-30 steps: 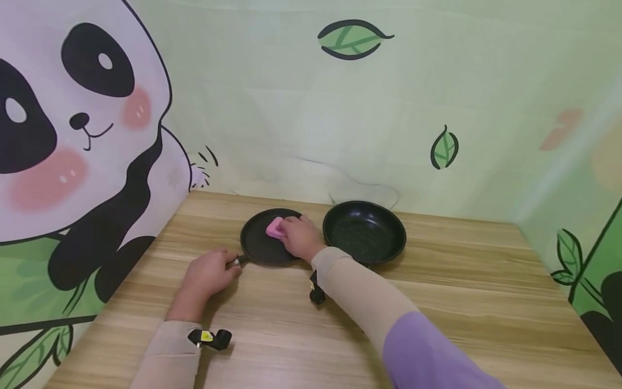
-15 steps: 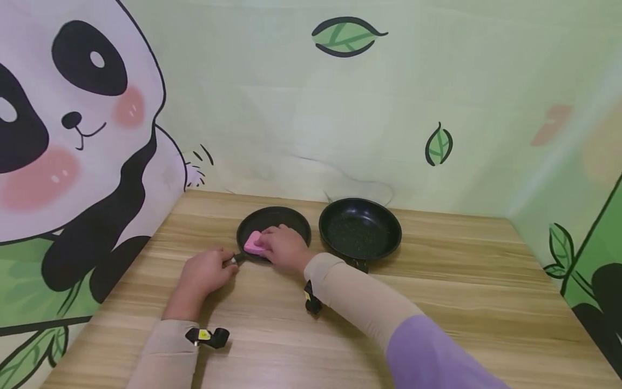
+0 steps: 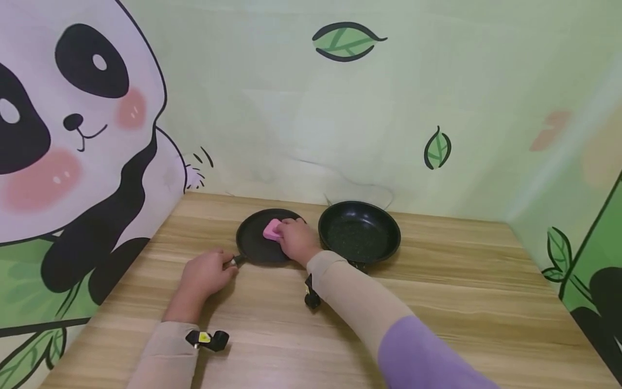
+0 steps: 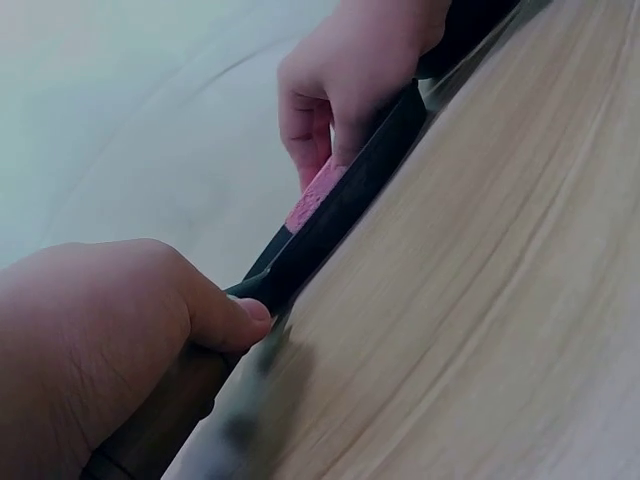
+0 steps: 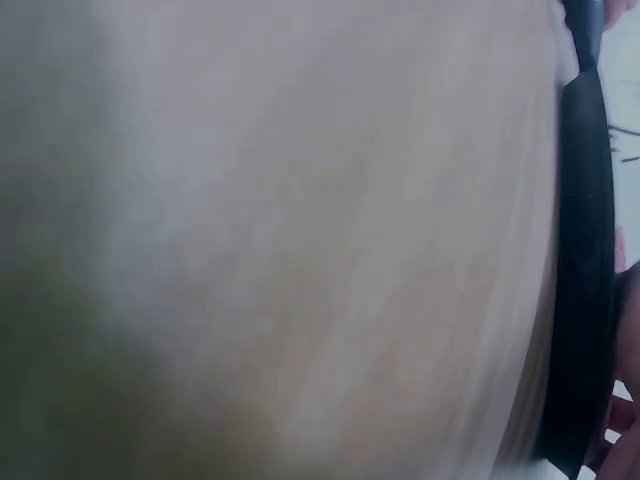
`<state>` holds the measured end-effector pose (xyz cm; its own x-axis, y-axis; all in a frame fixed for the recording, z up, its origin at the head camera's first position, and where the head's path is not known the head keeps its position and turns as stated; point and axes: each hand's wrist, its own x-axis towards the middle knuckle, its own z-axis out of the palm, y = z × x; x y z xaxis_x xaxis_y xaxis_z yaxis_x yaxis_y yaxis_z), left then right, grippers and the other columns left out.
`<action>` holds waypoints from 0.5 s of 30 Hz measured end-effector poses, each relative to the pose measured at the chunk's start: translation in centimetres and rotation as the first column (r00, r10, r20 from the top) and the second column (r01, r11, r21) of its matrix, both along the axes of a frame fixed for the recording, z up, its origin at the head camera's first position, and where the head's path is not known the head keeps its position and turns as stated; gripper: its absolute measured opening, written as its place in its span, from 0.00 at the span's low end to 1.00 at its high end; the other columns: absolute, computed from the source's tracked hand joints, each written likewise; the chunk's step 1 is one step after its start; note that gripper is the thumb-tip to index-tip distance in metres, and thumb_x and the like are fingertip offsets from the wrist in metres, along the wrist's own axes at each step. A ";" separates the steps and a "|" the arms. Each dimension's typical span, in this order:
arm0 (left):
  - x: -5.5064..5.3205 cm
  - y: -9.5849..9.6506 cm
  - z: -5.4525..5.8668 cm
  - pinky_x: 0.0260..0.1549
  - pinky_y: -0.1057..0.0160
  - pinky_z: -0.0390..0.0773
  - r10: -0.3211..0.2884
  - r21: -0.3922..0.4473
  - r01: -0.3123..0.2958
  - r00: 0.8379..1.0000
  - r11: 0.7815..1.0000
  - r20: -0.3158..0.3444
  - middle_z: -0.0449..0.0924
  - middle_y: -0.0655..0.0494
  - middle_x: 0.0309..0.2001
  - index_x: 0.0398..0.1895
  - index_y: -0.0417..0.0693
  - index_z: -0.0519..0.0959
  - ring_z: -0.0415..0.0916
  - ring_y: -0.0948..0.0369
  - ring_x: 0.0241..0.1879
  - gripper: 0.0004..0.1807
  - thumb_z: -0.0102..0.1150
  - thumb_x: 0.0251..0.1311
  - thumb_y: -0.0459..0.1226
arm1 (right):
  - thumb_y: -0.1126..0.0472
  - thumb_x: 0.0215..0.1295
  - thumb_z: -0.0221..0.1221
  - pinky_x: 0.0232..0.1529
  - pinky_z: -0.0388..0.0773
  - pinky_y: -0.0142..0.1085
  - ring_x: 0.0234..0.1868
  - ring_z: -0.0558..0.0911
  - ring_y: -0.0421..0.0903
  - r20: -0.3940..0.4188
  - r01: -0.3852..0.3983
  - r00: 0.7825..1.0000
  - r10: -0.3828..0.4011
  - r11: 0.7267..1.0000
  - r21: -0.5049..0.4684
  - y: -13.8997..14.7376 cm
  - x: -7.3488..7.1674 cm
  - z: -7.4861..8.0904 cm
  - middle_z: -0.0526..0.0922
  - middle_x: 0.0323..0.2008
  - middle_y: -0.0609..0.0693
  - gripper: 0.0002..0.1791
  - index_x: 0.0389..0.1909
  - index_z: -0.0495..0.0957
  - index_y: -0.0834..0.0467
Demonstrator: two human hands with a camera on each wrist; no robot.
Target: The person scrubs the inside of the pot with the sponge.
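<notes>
A flat, shallow black pan [image 3: 255,243] lies on the wooden table, its handle [image 3: 238,260] toward the left front. My left hand [image 3: 206,275] grips that handle; in the left wrist view the thumb [image 4: 245,312] presses along it near the pan's rim. Over the pan's middle, my right hand [image 3: 298,239] pinches a pink sponge [image 3: 272,230] between thumb and fingers. The left wrist view shows the sponge [image 4: 312,200] down inside the rim. Only the pan's dark side [image 5: 583,270] and a bit of the right hand show at the edge of the right wrist view.
A deeper black frying pan [image 3: 359,232] stands just right of the flat pan, its handle partly behind the right forearm. Behind both rises a green wall [image 3: 272,124] with a panda and leaves. The wooden table [image 3: 461,302] stretches to the right and front.
My right hand first slid the sponge toward the pan's handle side, then back up and right to its middle. The left hand stays on the handle.
</notes>
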<state>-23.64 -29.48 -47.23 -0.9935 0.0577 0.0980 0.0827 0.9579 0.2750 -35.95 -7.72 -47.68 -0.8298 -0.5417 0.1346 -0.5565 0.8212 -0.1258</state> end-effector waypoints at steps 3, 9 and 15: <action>0.2 0.1 0.0 0.23 0.51 0.69 0.012 -0.011 -0.012 1.000 1.000 0.002 0.69 0.54 0.28 0.31 0.52 0.79 0.68 0.53 0.24 0.07 0.62 0.62 0.44 | 0.52 0.74 0.56 0.66 0.70 0.42 0.63 0.74 0.50 0.024 -0.009 1.000 0.008 1.000 0.022 -0.2 0.8 0.2 0.77 0.64 0.50 0.18 0.61 0.81 0.45; 0.1 0.1 0.2 0.22 0.51 0.68 0.012 -0.014 -0.013 1.000 1.000 -0.017 0.69 0.55 0.27 0.29 0.52 0.79 0.68 0.53 0.23 0.07 0.62 0.61 0.44 | 0.55 0.72 0.57 0.64 0.71 0.40 0.61 0.76 0.51 0.001 -0.137 0.991 0.137 0.990 0.031 -0.7 2.1 0.2 0.79 0.62 0.53 0.21 0.63 0.80 0.44; -0.2 0.2 -0.1 0.23 0.52 0.69 -0.036 -0.026 0.035 0.999 0.999 -0.039 0.69 0.55 0.26 0.28 0.50 0.79 0.67 0.54 0.23 0.08 0.63 0.61 0.43 | 0.54 0.72 0.58 0.63 0.71 0.38 0.59 0.77 0.52 -0.002 -0.180 0.984 0.181 0.983 0.028 -1.4 3.0 0.2 0.79 0.62 0.53 0.20 0.63 0.80 0.42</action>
